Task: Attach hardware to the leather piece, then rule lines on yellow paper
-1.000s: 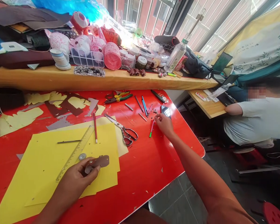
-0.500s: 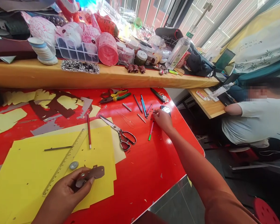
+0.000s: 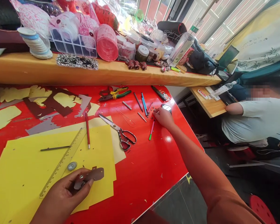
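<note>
My left hand, over the yellow sheets, pinches a small brown piece of what looks like leather between thumb and fingers. A round metal spot and small holes show on the piece. At the far right of the red table, my right hand has its fingertips pressed together among small dark bits. Whatever those fingertips hold, if anything, is too small to make out. Beside that hand lie a phone and a pink pen with a green end.
Scissors, pliers, a clear ruler, a red pencil and a grey metal disc lie about. Offcuts cover the back left. A crowded ledge runs behind. Another person sits at the right.
The view has shifted slightly. My right hand stays at the small bits with its fingertips together, and my left hand keeps hold of the brown piece, which is tilted a little differently.
</note>
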A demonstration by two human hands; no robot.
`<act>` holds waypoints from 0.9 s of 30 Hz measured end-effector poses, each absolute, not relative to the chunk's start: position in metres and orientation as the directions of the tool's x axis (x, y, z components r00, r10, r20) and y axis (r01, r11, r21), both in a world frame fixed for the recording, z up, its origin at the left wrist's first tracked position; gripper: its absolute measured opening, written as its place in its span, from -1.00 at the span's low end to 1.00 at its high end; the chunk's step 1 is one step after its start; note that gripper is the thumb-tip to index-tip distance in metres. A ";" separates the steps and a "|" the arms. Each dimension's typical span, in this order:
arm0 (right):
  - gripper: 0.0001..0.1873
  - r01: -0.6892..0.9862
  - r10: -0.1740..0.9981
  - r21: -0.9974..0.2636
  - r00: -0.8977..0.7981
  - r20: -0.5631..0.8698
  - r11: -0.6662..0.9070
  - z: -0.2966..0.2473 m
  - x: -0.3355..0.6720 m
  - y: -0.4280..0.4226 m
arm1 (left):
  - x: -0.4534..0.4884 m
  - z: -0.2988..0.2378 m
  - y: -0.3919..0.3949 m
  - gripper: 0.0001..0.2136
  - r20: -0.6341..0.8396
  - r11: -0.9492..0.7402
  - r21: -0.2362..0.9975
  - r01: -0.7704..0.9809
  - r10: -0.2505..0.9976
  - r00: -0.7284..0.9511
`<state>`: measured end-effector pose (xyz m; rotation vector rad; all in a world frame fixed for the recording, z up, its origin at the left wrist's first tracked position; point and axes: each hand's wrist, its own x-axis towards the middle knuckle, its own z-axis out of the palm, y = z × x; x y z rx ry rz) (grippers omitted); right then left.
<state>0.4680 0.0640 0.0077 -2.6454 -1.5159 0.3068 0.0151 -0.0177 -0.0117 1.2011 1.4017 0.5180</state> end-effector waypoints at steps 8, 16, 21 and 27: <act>-0.81 0.856 0.876 -0.190 0.463 -0.136 -0.482 0.007 0.464 0.059 | 0.017 -0.005 -0.014 -0.69 -0.466 0.374 0.842 0.388 0.867 0.175; -0.78 0.854 0.916 -0.347 0.399 -0.040 -0.387 0.022 0.433 0.039 | 0.010 -0.017 -0.015 -0.68 -0.404 0.260 0.869 0.420 0.863 0.302; -0.73 0.770 0.983 -0.617 0.176 -0.042 -0.164 0.024 0.359 -0.006 | 0.014 -0.010 -0.015 -0.66 -0.440 0.327 0.871 0.366 0.850 0.288; -0.82 0.803 0.980 -0.580 -0.196 -0.039 0.137 0.003 0.279 -0.064 | 0.015 -0.008 -0.016 -0.68 -0.460 0.369 0.876 0.311 0.834 0.306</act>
